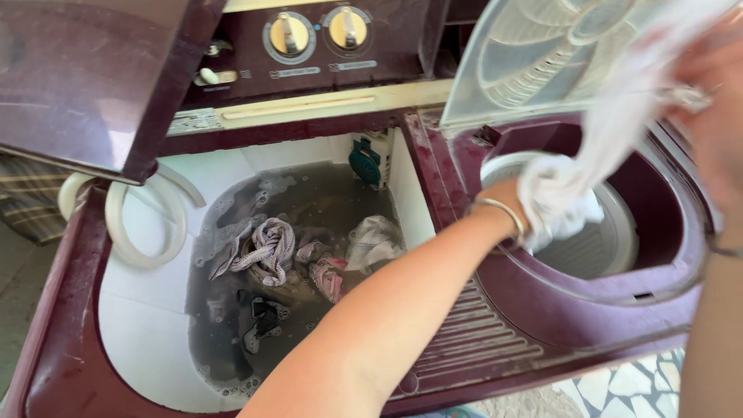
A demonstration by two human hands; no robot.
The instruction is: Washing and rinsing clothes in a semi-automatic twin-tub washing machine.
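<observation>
Cloth (611, 131), white and wet, is gripped by both hands over spin tub (611, 232): left hand (542, 205) fingers clamped low, right hand (708, 101) fingers clamped high.

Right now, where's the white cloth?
In the head view, the white cloth is at the right, held between both hands over the spin tub, right of the wash tub's grey water.

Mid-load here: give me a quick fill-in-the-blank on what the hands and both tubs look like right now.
1. Both hands grip a wet garment whose colour is ____.
2. The left hand holds it over the ____ tub, on the right of the machine.
3. The wash tub on the left holds clothes in ____ water.
4. The left wrist wears a ____.

Missing words: white; spinner; grey; bangle
</observation>
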